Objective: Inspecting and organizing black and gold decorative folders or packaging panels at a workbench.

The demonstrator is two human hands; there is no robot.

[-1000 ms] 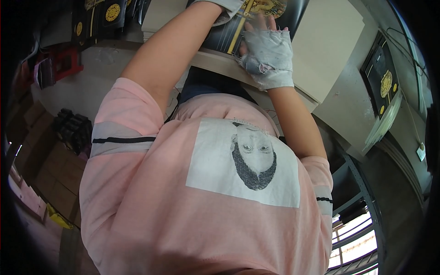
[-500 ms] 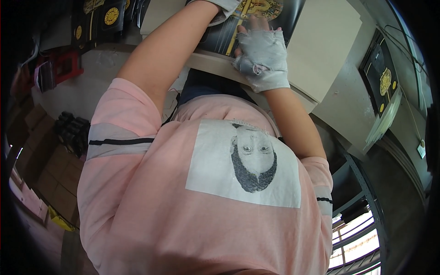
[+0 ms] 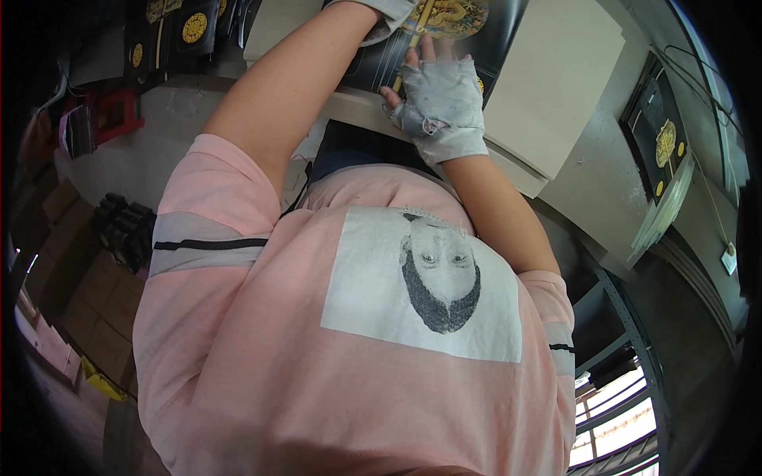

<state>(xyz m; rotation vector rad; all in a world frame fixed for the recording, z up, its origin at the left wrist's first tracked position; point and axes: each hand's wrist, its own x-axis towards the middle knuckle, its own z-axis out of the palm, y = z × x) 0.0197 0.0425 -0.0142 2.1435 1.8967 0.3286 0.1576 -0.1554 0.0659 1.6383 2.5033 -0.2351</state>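
A black printed sheet [image 3: 496, 40] with gold patterns lies on pale grey board [image 3: 556, 87]. My right hand [image 3: 442, 107], in a worn grey fingerless glove, rests over the near part of the sheet. Its fingers are stretched out and apart, with nothing held. At the top edge, left of the round gold picture, my left hand [image 3: 385, 16] wears a similar glove. Only its wrist and part of the glove show; the fingers are out of the picture.
More black sheets with gold emblems [image 3: 186, 32] sit at the far left. Below them is a red holder [image 3: 119, 115]. On the right are another black-and-gold piece [image 3: 659, 135] and a fan of pale sheets [image 3: 667, 206]. A metal rack [image 3: 627, 309] stands at lower right.
My right hand has slid a little to the left across the sheet, its fingers more spread. My left arm has stayed nearly still.
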